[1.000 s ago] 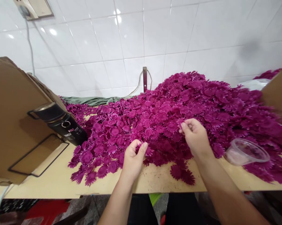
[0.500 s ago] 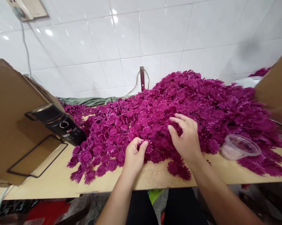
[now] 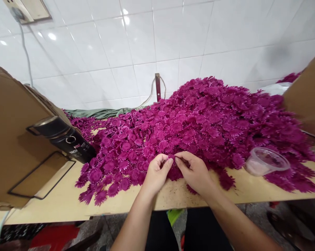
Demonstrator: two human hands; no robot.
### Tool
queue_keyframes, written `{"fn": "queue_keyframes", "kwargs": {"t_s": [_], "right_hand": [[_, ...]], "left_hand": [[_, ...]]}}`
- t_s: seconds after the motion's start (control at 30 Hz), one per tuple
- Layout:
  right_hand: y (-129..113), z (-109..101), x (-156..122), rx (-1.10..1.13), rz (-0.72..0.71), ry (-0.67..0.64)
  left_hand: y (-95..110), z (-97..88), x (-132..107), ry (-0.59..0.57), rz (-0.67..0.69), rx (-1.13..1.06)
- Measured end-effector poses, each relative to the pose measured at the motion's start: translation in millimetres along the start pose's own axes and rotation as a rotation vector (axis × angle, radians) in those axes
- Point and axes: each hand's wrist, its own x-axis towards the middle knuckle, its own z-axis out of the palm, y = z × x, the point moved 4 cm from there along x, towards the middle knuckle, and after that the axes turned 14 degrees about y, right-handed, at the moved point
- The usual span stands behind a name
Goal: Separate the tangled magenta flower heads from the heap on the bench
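A large heap of magenta artificial flower pieces (image 3: 199,115) with fringed petals spreads over the wooden table. At its front edge my left hand (image 3: 158,170) is closed, thumb against fingers, on a small magenta flower piece (image 3: 171,157). My right hand (image 3: 192,170) meets it from the other side, its thumb and forefinger pinching the same piece. The fingers hide most of this piece, so its shape is hard to make out. More flower pieces (image 3: 226,179) lie near the right wrist.
A black vacuum flask (image 3: 68,139) stands left of the heap by a cardboard box (image 3: 16,139) and a black wire frame (image 3: 42,174). On the right are a clear plastic tub (image 3: 267,162) and another cardboard box (image 3: 307,101). A tiled wall (image 3: 120,45) rises behind.
My right hand has come down and left from over the heap, its fingers closing beside my left hand. The left hand has shifted slightly right, still pinching.
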Motion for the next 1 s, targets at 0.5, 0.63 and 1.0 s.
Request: {"fn": "queue_keyframes", "kwargs": {"t_s": [0.5,0.63,1.0], "right_hand": [[26,-75,88,-0.253,-0.128,0.419],[19,-103,77,-0.457,-0.226,0.359],[86,-203,67,-1.002,0.070,-0.192]], "left_hand": [[11,-0.1,22,0.152,0.191,0.163],[11,9.8,32,0.131,0.207,0.199],[15,16.4,29,0.135,0.567,0.566]]}}
